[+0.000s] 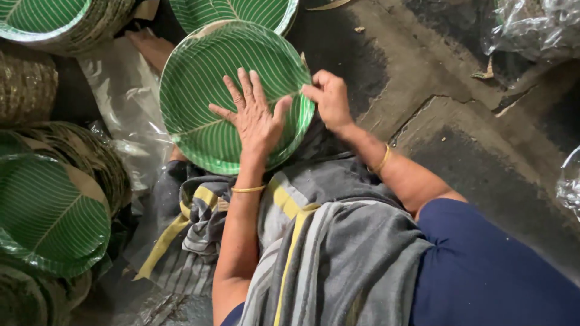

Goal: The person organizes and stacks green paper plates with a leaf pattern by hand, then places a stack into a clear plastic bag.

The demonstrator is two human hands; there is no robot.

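Observation:
A stack of round green plates (pixel 205 90) with a pale leaf-vein pattern rests on my lap, tilted a little toward me. My left hand (pixel 254 118) lies flat, palm down, on the top plate with its fingers spread. My right hand (pixel 329 99) pinches the stack's right rim between thumb and fingers. Each wrist carries a thin gold bangle. A grey cloth with yellow stripes (pixel 314 253) covers my lap under the plates.
More stacks of the same green plates stand at the left (pixel 48 211), top left (pixel 42 21) and top centre (pixel 241 12). Clear plastic sheets (pixel 121 90) lie beside a bare foot (pixel 151 48). Cracked dark concrete floor (pixel 459 121) spreads to the right, with crumpled plastic (pixel 531 24) beyond.

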